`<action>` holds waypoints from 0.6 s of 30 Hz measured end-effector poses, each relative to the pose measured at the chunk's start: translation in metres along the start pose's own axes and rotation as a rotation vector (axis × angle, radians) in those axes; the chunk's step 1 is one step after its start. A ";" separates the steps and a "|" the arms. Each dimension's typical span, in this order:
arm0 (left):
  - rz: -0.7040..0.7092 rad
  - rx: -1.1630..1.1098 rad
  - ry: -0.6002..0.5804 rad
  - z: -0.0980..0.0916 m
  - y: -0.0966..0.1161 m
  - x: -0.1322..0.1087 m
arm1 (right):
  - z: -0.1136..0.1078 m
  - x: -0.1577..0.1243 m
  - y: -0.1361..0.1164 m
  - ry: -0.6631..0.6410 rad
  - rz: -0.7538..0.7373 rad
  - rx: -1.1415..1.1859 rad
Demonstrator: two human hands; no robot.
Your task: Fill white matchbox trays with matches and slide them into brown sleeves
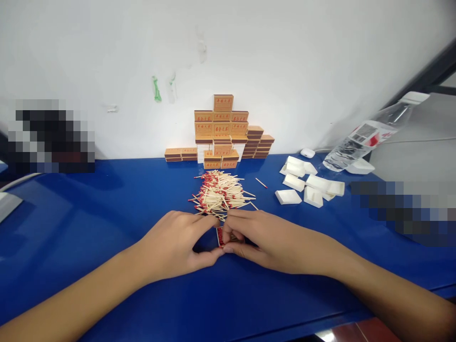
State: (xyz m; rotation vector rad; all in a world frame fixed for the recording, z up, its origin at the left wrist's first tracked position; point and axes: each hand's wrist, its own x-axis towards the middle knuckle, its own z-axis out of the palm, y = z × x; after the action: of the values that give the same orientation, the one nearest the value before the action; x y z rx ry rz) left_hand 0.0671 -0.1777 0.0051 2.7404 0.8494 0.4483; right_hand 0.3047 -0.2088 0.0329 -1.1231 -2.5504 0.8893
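A small matchbox tray (pixel 220 236) full of red-headed matches lies on the blue table between my two hands. My left hand (pixel 187 241) pinches its left end, with the thumb at the near corner and the index finger at the far one. Curled over the tray is my right hand (pixel 247 236), its thumb on the near edge and its bent fingers among the match heads. It covers most of the tray's right part. Just beyond my fingers spreads a heap of loose matches (pixel 221 192), heads pointing various ways.
Closed matchboxes (pixel 221 128) are stacked against the white wall. White empty trays (pixel 288 196) lie at the right, near a tilted plastic bottle (pixel 368 135) and a small white case (pixel 308 153). One stray match (pixel 261 183) lies right of the heap. Blurred patches hide both sides.
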 end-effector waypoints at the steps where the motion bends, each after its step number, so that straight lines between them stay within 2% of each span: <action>1: 0.003 0.000 0.000 0.000 0.000 0.000 | 0.000 0.000 0.000 -0.005 0.001 -0.002; 10: 0.025 0.003 0.010 0.001 -0.002 0.000 | -0.001 0.003 0.002 0.058 -0.006 0.046; 14: 0.006 0.016 -0.013 0.000 -0.001 -0.001 | -0.004 0.002 0.005 0.135 0.006 -0.039; 18: 0.002 0.025 -0.023 0.001 -0.002 -0.001 | -0.007 0.001 0.007 0.093 0.018 -0.114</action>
State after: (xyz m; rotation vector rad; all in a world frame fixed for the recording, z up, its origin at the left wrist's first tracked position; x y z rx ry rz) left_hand 0.0658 -0.1769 0.0031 2.7641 0.8529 0.4083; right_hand 0.3108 -0.2013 0.0345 -1.1923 -2.5459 0.6861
